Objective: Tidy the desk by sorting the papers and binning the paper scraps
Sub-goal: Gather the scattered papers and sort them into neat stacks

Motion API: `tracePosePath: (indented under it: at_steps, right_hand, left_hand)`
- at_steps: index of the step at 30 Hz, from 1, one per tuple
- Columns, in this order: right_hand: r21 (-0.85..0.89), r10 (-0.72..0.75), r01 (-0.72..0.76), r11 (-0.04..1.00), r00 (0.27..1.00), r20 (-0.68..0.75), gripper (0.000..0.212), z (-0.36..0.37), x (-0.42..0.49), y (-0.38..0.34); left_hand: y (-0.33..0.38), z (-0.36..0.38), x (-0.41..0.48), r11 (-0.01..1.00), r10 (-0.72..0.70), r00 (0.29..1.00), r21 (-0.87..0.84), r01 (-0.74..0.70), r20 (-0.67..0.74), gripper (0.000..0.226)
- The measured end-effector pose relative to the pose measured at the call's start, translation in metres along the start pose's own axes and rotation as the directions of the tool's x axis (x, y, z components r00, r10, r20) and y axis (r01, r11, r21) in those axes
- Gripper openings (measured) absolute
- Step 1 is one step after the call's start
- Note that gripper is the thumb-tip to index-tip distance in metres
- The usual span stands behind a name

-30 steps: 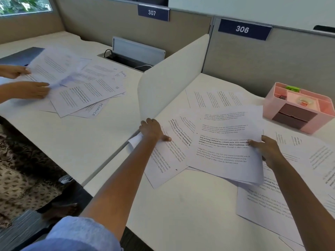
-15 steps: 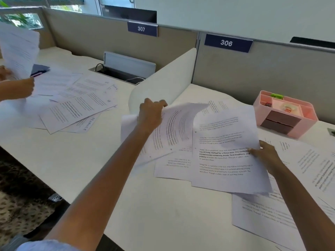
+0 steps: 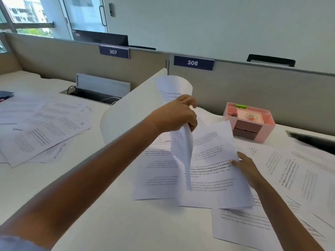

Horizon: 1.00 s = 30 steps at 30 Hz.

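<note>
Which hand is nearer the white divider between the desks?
Left. The left hand is raised just beside the divider, gripping a curled sheet; the right hand sits farther right, pinching a page on the desk.

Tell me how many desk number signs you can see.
2: the 307 sign on the left, the 306 sign right of it, both on the partition. None looks hidden.

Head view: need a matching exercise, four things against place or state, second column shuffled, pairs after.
1. left hand
2. right hand
3. pink organizer
4. 306 sign

A. mounted on the grey partition
B. grips the raised sheet above the desk
C. stands on the desk, close to the partition
D. holds the edge of the flat sheet

Pairs: 1-B, 2-D, 3-C, 4-A
</note>
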State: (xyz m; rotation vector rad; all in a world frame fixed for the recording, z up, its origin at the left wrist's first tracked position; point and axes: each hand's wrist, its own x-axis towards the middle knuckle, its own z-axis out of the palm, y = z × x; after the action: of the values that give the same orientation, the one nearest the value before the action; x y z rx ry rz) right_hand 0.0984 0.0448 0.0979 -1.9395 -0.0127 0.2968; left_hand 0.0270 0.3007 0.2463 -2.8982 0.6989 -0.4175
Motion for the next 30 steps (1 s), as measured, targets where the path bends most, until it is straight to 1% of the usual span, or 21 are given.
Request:
tracePosePath:
  at_steps: [3,6,9,12,15,18,20,21,23,25,26,28,30]
  right_hand:
    - [0.045,0.028,-0.029,0.999,0.999,0.027,0.032,0.003,-0.007,0.003]
    - [0.090,0.087,-0.090,0.992,0.996,0.031,0.033,0.006,-0.014,0.008]
    - [0.143,0.123,-0.128,0.981,0.991,0.044,0.031,0.007,-0.021,0.016]
    - [0.170,0.141,-0.149,0.974,0.988,0.060,0.029,0.006,-0.029,0.025]
    - [0.190,0.149,-0.160,0.969,0.986,0.073,0.026,0.004,-0.035,0.036]
    - [0.202,0.200,-0.209,0.957,0.978,0.063,0.024,0.000,-0.039,0.045]
    - [0.208,0.224,-0.230,0.951,0.973,0.053,0.024,-0.002,-0.040,0.050]
    - [0.208,0.228,-0.234,0.950,0.972,0.049,0.025,-0.003,-0.042,0.052]
    - [0.221,0.237,-0.239,0.945,0.971,0.040,0.028,-0.003,-0.043,0.056]
    - [0.230,0.251,-0.247,0.941,0.968,0.013,0.029,-0.003,-0.044,0.060]
    - [0.236,0.261,-0.254,0.938,0.965,0.002,0.027,-0.005,-0.045,0.062]
    - [0.268,0.276,-0.264,0.927,0.961,-0.007,0.025,-0.009,-0.046,0.065]
    - [0.285,0.279,-0.264,0.922,0.960,-0.013,0.026,-0.015,-0.049,0.066]
  left_hand:
    - [0.016,0.004,0.023,0.996,0.090,0.994,0.002,-0.090,0.057,0.029]
    - [0.034,0.024,0.044,0.988,0.153,0.980,-0.008,-0.153,0.129,0.033]
    - [0.056,0.052,0.061,0.975,0.219,0.964,-0.005,-0.221,0.150,0.037]
    - [0.082,0.081,0.074,0.955,0.288,0.946,0.036,-0.296,0.149,0.034]
    - [0.102,0.106,0.081,0.950,0.284,0.941,0.080,-0.302,0.183,0.035]
    - [0.114,0.128,0.082,0.963,0.251,0.951,0.050,-0.264,0.180,0.035]
    - [0.118,0.142,0.081,0.971,0.236,0.957,-0.001,-0.239,0.167,0.038]
    - [0.121,0.149,0.081,0.974,0.225,0.960,-0.035,-0.222,0.164,0.043]
    - [0.129,0.160,0.078,0.983,0.166,0.972,-0.109,-0.149,0.164,0.066]
    - [0.139,0.169,0.076,0.982,0.047,0.983,-0.187,-0.014,0.177,0.090]
    - [0.143,0.172,0.074,0.974,-0.023,0.980,-0.215,0.066,0.199,0.096]
    - [0.146,0.178,0.069,0.942,-0.163,0.951,-0.246,0.229,0.264,0.095]
    - [0.142,0.182,0.063,0.889,-0.289,0.898,-0.255,0.381,0.331,0.089]
